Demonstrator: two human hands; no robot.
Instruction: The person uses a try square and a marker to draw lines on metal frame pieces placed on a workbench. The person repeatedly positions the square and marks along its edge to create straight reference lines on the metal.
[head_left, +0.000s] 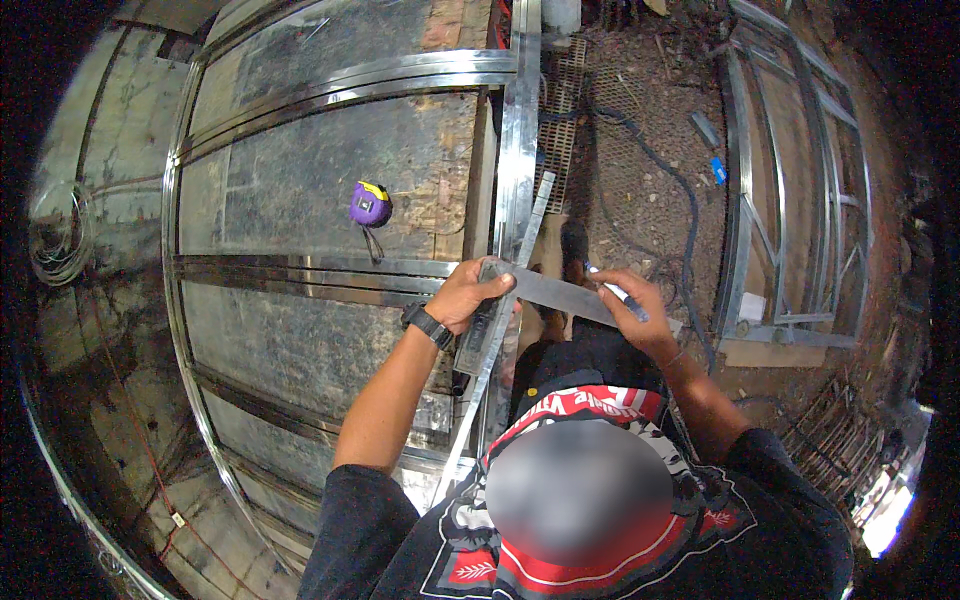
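Observation:
My left hand (470, 295), with a black watch on its wrist, pinches the corner of a flat metal square (565, 296), thumb on top. The square's wide grey blade points right toward my other hand. Under the square runs a long narrow metal strip (530, 235), tilted and lying along the edge of the metal frame (518, 130). In my right hand (640, 312) a marker pen (622, 296) is held between closed fingers, by the far end of the blade. Whether the pen touches the metal I cannot tell.
A purple and yellow tape measure (370, 204) lies on the worn board (300, 170) inside the frame. On the right, a dark hose (690, 210) crosses the gravelly ground, near a blue object (718, 171) and another metal frame (745, 240). Coiled wire (60, 250) hangs at left.

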